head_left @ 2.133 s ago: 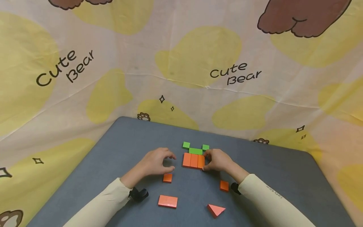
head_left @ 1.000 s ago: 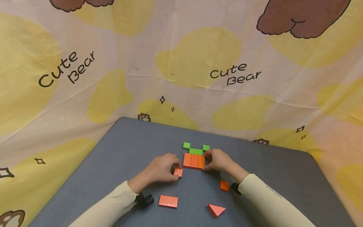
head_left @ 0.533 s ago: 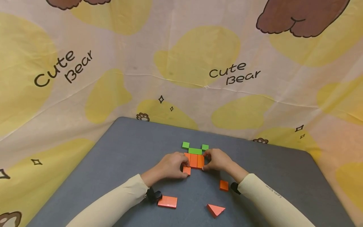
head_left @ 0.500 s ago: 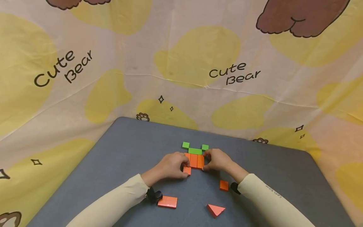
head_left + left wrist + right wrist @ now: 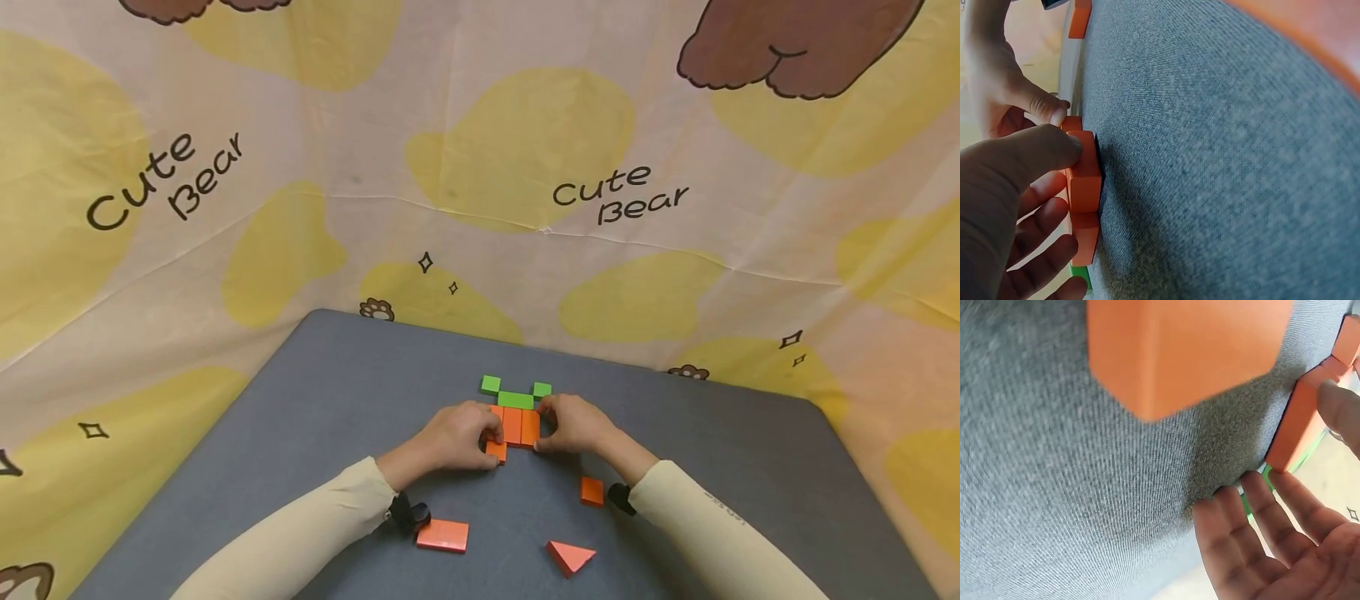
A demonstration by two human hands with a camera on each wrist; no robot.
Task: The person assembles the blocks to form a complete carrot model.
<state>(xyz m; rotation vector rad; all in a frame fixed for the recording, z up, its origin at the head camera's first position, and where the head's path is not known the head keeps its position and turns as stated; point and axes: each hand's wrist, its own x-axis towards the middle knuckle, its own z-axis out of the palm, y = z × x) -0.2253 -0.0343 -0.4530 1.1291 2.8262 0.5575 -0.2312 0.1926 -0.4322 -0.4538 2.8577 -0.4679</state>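
With thumb and fingers, my left hand [image 5: 453, 435] pinches a small orange square block [image 5: 496, 452] against the near end of the left block in a row of three upright-lying orange rectangular blocks. That left block is partly hidden by the fingers. At the row's other side, my right hand [image 5: 577, 423] holds the rightmost orange rectangular block [image 5: 530, 428], thumb at its near end and index finger at its far end, as the right wrist view shows. Beyond the row lies a green rectangular block [image 5: 516, 401], flanked by two small green blocks [image 5: 491, 384].
Nearer on the grey table [image 5: 375, 358] lie an orange rectangular block [image 5: 443, 536] by the left wrist, a pinkish triangular block [image 5: 570, 557] and another small orange square block [image 5: 592, 492] near the right wrist. A printed cloth [image 5: 480, 167] hangs behind the table.
My left hand has taken the small orange square block from the table and carried it right, up to the near end of the row. My right hand has stayed put.
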